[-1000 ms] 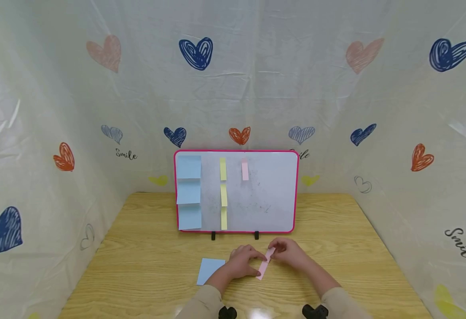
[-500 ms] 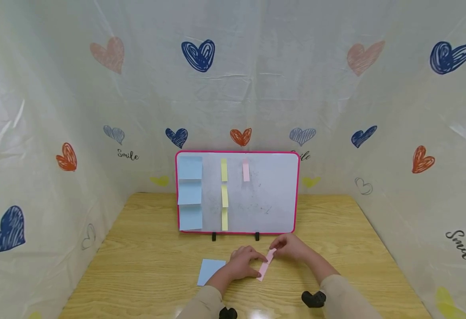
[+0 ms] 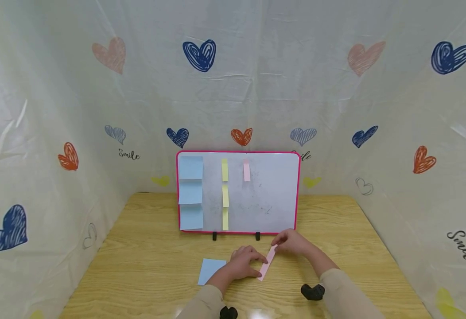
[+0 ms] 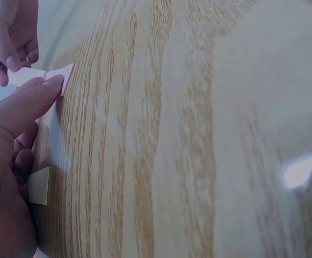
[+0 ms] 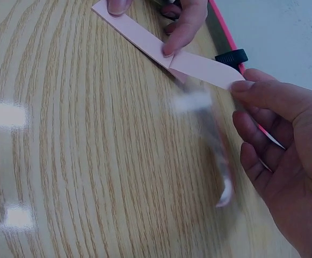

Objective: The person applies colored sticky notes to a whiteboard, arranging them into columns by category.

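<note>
A narrow pad of pink sticky notes [image 3: 263, 271] lies slantwise on the wooden table in front of the whiteboard [image 3: 273, 190]. My left hand [image 3: 242, 263] holds it down, thumb at the near end and forefinger near the middle. With thumb and fingers, my right hand [image 3: 293, 243] pinches the far end of the top pink sheet [image 5: 209, 70], which rises off the pad in a bend. The rest of that sheet still lies along the pad [image 5: 139, 35]. In the left wrist view, a pale yellowish paper [image 4: 39, 186] shows beside my left hand's curled fingers.
A blue sticky-note pad [image 3: 210, 269] lies left of my left hand, partly behind the forearm. On the board hang several notes: blue ones [image 3: 191, 192] at left, yellow ones [image 3: 225, 195], and one pink note [image 3: 246, 170]. Black feet [image 3: 258, 236] jut from the board's base.
My right hand has moved a little toward the board, drawing the far end of the pink sheet away from the pad. The left hand stays in place.
</note>
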`<state>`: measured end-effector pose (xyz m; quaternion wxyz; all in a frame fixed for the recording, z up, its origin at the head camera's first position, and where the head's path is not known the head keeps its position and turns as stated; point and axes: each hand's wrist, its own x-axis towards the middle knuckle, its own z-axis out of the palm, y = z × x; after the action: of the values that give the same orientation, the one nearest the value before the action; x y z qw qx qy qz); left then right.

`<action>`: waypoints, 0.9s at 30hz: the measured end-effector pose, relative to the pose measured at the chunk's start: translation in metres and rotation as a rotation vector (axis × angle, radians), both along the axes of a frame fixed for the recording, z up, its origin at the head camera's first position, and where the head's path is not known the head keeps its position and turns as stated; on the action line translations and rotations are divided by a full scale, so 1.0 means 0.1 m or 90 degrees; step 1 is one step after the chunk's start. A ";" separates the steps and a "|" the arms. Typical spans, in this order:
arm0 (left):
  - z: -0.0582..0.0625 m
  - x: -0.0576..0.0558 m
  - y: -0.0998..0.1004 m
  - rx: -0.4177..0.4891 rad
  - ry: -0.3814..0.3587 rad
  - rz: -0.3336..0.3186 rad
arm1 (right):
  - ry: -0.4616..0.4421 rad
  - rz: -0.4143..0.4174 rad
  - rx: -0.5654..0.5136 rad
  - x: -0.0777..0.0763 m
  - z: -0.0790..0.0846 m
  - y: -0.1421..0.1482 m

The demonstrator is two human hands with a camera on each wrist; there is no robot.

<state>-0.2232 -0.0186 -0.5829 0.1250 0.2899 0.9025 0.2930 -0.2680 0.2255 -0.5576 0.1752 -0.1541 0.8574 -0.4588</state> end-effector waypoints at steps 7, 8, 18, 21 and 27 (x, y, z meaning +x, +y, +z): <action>-0.02 -0.01 0.00 -0.007 0.003 0.001 | -0.003 -0.011 -0.001 -0.02 0.01 0.02; -0.02 -0.01 0.00 -0.010 0.004 0.001 | -0.003 -0.012 0.000 -0.02 0.02 0.02; 0.01 0.00 0.01 -0.019 -0.003 0.007 | 0.016 -0.001 -0.009 -0.04 0.11 0.02; 0.03 0.00 0.01 -0.022 0.001 0.004 | 0.016 -0.002 -0.009 -0.06 0.11 0.03; 0.04 0.01 0.02 -0.030 0.007 0.001 | 0.014 0.001 -0.009 -0.06 0.12 0.05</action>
<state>-0.2222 -0.0170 -0.5791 0.1265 0.2880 0.9100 0.2700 -0.2740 0.2303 -0.5451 0.1651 -0.1607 0.8560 -0.4627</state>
